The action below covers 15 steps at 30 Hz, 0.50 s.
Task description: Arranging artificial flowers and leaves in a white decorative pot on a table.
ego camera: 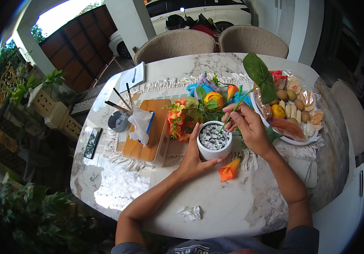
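A small white pot [215,154] stands on the table before me, filled with black and white pebbles [213,136]. My left hand [194,154] is wrapped around its left and front side. Between the thumb and fingers of my right hand [244,122] is the green stem of an artificial leaf [258,77]. The stem's lower end meets the pebbles near the pot's right side; how deep it goes I cannot tell. An orange artificial flower [229,170] lies just in front of the pot. Behind the pot is a heap of artificial flowers and leaves [201,104].
Left of the pot is a wood-topped tissue box [148,130], then a grey ashtray [117,121] and a phone [93,143]. A white tray [291,139] of fruit and packaged snacks sits at right. Crumpled tissue [190,213] lies near the front edge; a notebook [132,76] is at back left.
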Motion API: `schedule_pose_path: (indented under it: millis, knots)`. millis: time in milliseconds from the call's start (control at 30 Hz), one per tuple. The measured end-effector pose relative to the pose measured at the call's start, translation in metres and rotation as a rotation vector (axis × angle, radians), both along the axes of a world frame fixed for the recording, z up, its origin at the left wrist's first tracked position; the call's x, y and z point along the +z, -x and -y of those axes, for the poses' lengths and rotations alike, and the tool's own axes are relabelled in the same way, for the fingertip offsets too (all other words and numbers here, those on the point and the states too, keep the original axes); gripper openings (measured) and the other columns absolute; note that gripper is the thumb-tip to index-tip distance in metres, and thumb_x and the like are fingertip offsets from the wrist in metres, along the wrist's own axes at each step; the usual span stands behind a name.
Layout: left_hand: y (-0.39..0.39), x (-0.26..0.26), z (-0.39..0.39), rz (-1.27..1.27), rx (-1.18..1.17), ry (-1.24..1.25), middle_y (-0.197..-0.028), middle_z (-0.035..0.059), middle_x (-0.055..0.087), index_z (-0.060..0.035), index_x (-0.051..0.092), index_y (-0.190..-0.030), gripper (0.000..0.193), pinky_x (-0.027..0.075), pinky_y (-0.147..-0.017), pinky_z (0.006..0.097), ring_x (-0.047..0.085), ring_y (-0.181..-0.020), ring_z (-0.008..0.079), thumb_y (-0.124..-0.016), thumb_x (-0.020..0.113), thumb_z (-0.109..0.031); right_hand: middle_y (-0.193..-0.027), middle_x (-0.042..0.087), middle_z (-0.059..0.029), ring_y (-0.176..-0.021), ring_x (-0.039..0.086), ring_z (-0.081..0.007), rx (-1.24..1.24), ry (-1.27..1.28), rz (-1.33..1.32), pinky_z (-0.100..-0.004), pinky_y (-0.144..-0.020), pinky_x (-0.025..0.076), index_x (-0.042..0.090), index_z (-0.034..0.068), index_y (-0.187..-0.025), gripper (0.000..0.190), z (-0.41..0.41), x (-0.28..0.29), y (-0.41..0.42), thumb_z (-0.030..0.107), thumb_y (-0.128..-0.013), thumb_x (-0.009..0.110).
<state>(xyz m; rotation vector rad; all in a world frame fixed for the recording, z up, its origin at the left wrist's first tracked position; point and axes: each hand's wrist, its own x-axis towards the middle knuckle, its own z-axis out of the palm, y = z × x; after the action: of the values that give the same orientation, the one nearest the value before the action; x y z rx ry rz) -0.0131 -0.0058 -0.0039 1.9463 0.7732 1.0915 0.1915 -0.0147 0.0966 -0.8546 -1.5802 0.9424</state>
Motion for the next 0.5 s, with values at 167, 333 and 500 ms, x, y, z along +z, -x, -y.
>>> schedule_pose_path:
  millis: [167,333,500]
  knots:
    - [0.0001,-0.0055,-0.0031,0.06,-0.029,-0.02,-0.149,0.0233,0.029,0.0035,0.0,-0.15,0.132,0.026,-0.114,0.0411,0.035,-0.137,0.032,-0.063,0.09,-0.034,-0.087,0.059,-0.004,-0.073,0.058,-0.0069,-0.022,-0.021,0.001,-0.0219,-0.066,0.05,0.056,-0.001,-0.116,0.021,0.003,0.0019,0.0024,0.012,-0.102,0.045]
    - [0.0001,0.001,-0.0011,0.059,-0.063,0.004,-0.15,0.0231,0.027,0.0043,0.004,-0.15,0.131,0.027,-0.114,0.0402,0.034,-0.138,0.0309,-0.06,0.091,-0.034,-0.09,0.058,-0.0047,-0.074,0.057,-0.0076,-0.002,-0.058,0.076,-0.0218,-0.068,0.049,0.054,0.0,-0.12,0.023,0.0075,0.0018,0.002,0.012,-0.102,0.045]
    - [0.0016,0.0015,-0.0024,0.028,-0.046,0.07,-0.151,0.0226,0.027,0.0048,0.009,-0.15,0.128,0.028,-0.114,0.0398,0.034,-0.138,0.0304,-0.06,0.091,-0.035,-0.089,0.057,-0.0041,-0.073,0.056,-0.007,-0.007,-0.07,0.061,-0.0216,-0.066,0.049,0.055,-0.001,-0.119,0.024,0.0082,-0.0015,0.0033,0.014,-0.102,0.046]
